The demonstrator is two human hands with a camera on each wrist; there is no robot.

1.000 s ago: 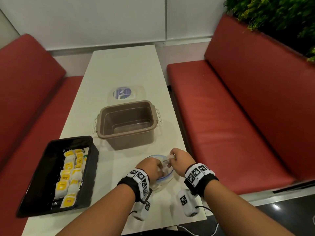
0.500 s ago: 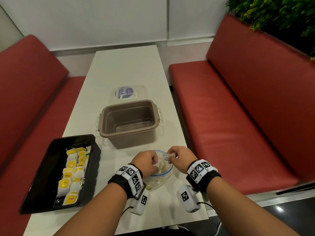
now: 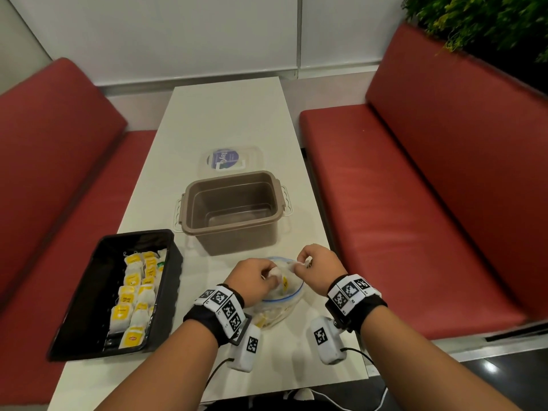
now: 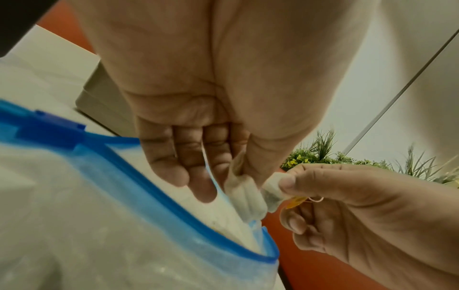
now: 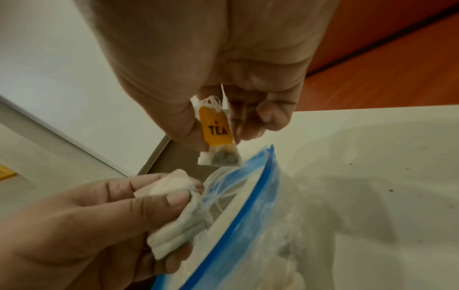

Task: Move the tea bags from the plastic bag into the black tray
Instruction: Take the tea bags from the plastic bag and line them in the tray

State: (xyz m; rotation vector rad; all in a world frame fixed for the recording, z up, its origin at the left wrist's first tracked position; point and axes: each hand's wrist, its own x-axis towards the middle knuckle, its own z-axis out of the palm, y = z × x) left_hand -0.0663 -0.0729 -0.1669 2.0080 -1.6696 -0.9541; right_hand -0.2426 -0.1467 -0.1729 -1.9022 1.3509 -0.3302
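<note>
Now both hands have lifted clear of the bag (image 3: 281,304) — left hand (image 3: 255,280) pinching a tea-bag bundle (image 5: 174,212), right hand (image 3: 318,266) pinching one tea bag (image 5: 218,137) — tray (image 3: 74,307) next.

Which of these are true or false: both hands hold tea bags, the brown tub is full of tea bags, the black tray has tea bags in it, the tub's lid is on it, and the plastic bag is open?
1. Both hands hold tea bags. True: the left hand pinches white tea bags, and the right hand pinches a tea bag with a yellow tag.
2. The brown tub is full of tea bags. False: none show inside it.
3. The black tray has tea bags in it. True.
4. The lid is on the tub. False: it lies on the table behind the tub.
5. The plastic bag is open. True.
</note>
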